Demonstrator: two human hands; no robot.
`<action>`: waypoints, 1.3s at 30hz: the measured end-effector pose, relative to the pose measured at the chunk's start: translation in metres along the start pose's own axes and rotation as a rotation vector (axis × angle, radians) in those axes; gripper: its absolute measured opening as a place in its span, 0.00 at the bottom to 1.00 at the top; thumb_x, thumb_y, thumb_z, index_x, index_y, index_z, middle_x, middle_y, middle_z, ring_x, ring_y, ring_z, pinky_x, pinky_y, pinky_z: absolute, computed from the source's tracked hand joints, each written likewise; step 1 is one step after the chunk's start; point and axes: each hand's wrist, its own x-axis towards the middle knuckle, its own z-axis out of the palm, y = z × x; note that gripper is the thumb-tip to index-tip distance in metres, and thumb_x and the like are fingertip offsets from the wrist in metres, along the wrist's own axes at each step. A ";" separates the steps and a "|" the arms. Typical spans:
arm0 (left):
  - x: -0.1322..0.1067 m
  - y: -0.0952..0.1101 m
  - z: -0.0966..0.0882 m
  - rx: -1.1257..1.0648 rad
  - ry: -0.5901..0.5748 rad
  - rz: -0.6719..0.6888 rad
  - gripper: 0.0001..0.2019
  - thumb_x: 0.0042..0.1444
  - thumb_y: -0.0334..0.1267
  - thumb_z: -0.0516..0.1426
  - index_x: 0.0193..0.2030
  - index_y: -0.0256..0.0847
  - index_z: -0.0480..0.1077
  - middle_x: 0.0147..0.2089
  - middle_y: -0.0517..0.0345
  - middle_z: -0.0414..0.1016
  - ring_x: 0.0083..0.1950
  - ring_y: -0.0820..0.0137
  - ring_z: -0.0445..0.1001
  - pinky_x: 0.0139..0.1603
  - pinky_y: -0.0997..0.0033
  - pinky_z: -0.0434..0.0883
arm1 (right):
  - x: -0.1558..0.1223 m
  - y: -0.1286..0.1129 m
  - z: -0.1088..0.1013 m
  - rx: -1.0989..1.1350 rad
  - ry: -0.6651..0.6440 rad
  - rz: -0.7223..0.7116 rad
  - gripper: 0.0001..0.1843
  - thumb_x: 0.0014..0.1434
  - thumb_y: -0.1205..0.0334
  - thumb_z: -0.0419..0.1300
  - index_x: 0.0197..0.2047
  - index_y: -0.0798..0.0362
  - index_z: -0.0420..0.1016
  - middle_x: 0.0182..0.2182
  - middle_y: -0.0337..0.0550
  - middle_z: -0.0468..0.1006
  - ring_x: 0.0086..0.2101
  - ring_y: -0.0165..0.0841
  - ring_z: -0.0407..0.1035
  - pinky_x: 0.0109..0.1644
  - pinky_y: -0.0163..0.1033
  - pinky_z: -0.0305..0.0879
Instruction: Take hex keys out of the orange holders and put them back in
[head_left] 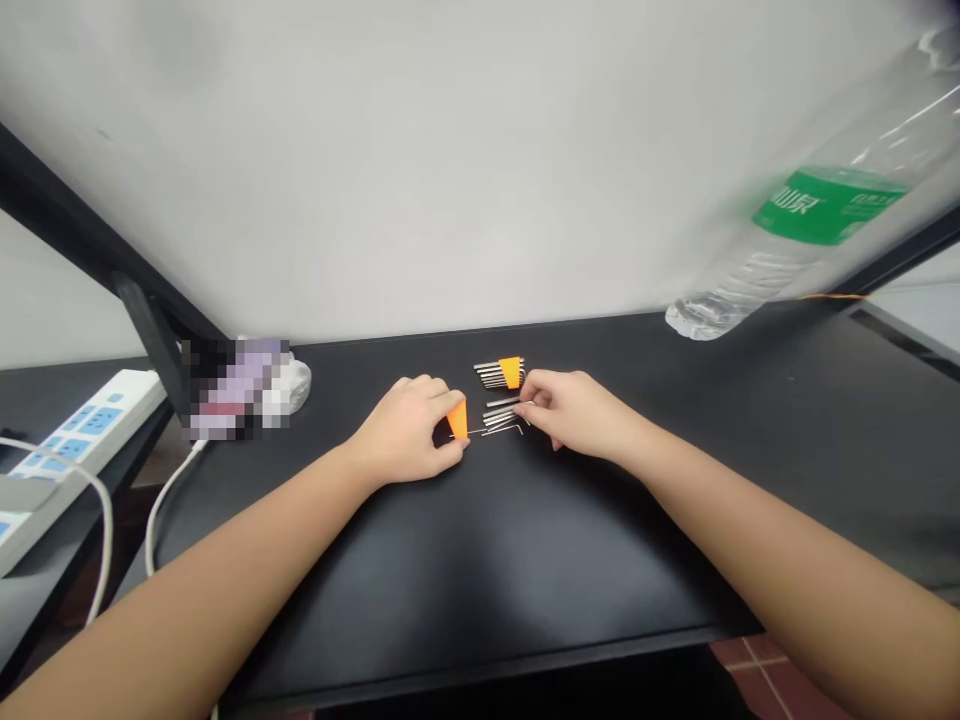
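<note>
My left hand (411,425) is closed on an orange hex key holder (457,418) on the black table (480,560). A thin hex key (480,431) sticks out of that holder toward the right. My right hand (574,410) pinches the bent ends of several loose hex keys (501,415) lying between the two hands. A second orange holder (510,371) filled with several hex keys (489,375) lies just behind them, close to my right fingertips.
A clear plastic water bottle (817,210) with a green label stands at the back right. A white power strip (67,440) with cables lies on the left. A blurred-out object (236,388) sits at the back left by the white wall.
</note>
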 end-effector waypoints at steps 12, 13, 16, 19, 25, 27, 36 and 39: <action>-0.003 0.009 0.004 -0.024 0.109 0.068 0.19 0.60 0.47 0.59 0.54 0.40 0.71 0.41 0.53 0.72 0.42 0.62 0.69 0.46 0.60 0.67 | -0.014 -0.029 0.005 0.053 0.018 -0.243 0.10 0.65 0.52 0.61 0.43 0.48 0.76 0.35 0.38 0.80 0.28 0.29 0.71 0.34 0.37 0.67; -0.003 0.010 0.004 -0.023 0.122 0.077 0.19 0.60 0.47 0.59 0.54 0.40 0.71 0.41 0.53 0.72 0.42 0.62 0.69 0.45 0.60 0.67 | -0.014 -0.030 0.009 0.133 -0.037 -0.205 0.09 0.64 0.53 0.61 0.42 0.48 0.75 0.34 0.37 0.79 0.27 0.29 0.70 0.32 0.36 0.67; -0.004 0.012 0.006 -0.001 0.149 0.097 0.19 0.61 0.48 0.59 0.54 0.39 0.71 0.41 0.52 0.72 0.41 0.62 0.69 0.44 0.59 0.66 | -0.012 -0.029 0.019 0.335 -0.191 -0.074 0.05 0.63 0.58 0.60 0.39 0.50 0.72 0.30 0.35 0.75 0.23 0.28 0.69 0.25 0.34 0.67; -0.004 0.012 0.005 0.030 0.143 0.099 0.19 0.61 0.48 0.58 0.55 0.39 0.70 0.41 0.52 0.72 0.41 0.61 0.69 0.43 0.60 0.65 | -0.011 -0.025 0.019 0.377 -0.241 -0.004 0.03 0.60 0.62 0.60 0.38 0.50 0.70 0.27 0.35 0.73 0.22 0.29 0.70 0.22 0.34 0.68; -0.003 0.002 0.001 -0.024 0.107 0.119 0.20 0.59 0.46 0.60 0.55 0.39 0.71 0.43 0.52 0.73 0.43 0.61 0.70 0.46 0.59 0.67 | -0.016 -0.020 0.002 0.118 -0.195 -0.041 0.02 0.61 0.63 0.58 0.36 0.50 0.72 0.26 0.34 0.76 0.21 0.29 0.71 0.25 0.34 0.66; -0.003 0.000 0.001 -0.045 0.115 0.124 0.21 0.59 0.46 0.61 0.56 0.39 0.71 0.43 0.52 0.74 0.43 0.62 0.70 0.46 0.59 0.68 | -0.018 -0.022 -0.002 -0.044 -0.192 -0.120 0.03 0.60 0.64 0.59 0.34 0.50 0.74 0.26 0.34 0.77 0.24 0.29 0.70 0.29 0.34 0.65; -0.002 -0.003 0.005 -0.060 0.185 0.057 0.21 0.61 0.48 0.60 0.56 0.38 0.71 0.41 0.52 0.73 0.42 0.62 0.70 0.47 0.59 0.70 | -0.012 -0.014 -0.007 -0.451 0.100 -0.299 0.08 0.66 0.60 0.59 0.43 0.49 0.79 0.40 0.43 0.78 0.37 0.34 0.73 0.42 0.39 0.66; -0.002 -0.002 0.003 -0.056 0.178 0.044 0.21 0.61 0.49 0.60 0.56 0.38 0.72 0.41 0.52 0.73 0.43 0.62 0.70 0.47 0.59 0.70 | -0.007 -0.008 -0.006 -0.487 0.110 -0.316 0.11 0.67 0.66 0.56 0.42 0.49 0.80 0.42 0.44 0.78 0.39 0.34 0.74 0.45 0.38 0.67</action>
